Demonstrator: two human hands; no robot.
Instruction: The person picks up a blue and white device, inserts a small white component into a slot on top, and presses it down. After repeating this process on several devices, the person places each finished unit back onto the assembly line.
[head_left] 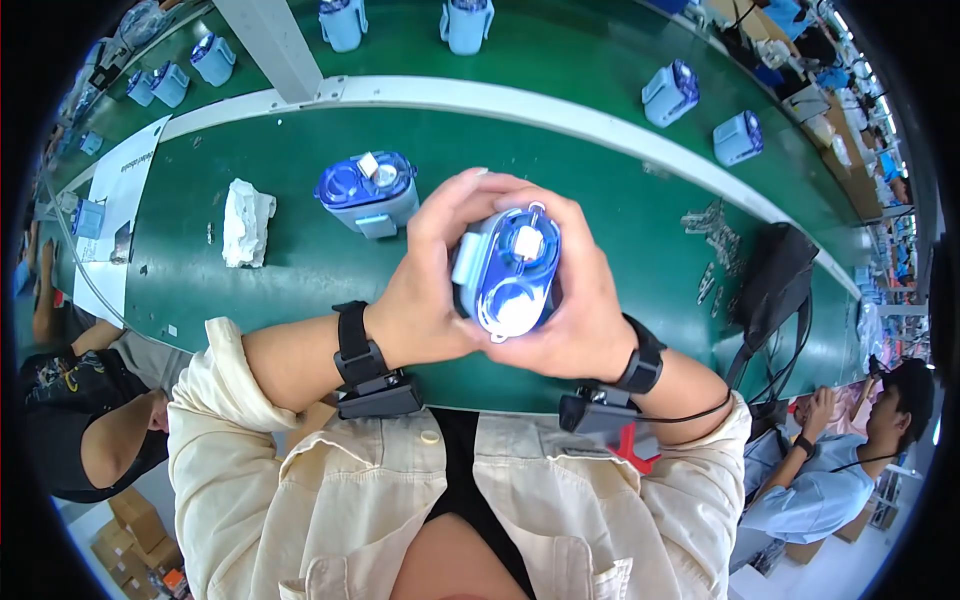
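Observation:
Between my two hands is a light blue, flat-sided container (pixel 508 275) with a glossy see-through blue lid facing up. My left hand (pixel 418 285) wraps round its left side, beside a pale blue side latch. Round the right side curls my right hand (pixel 583 285), with its thumb near the bottom edge of the lid. The container's lower part is hidden by my palms and by the lid. Another container of the same kind (pixel 372 210) stands on the green table, just left of my left hand, its lid upward.
A crumpled white wad (pixel 247 223) lies left on the table (pixel 330 275). Small metal pieces (pixel 712 232) and a black bag (pixel 775 265) are on the right. Beyond a white rail (pixel 450 95) stand several similar containers (pixel 467 25). People sit at both sides.

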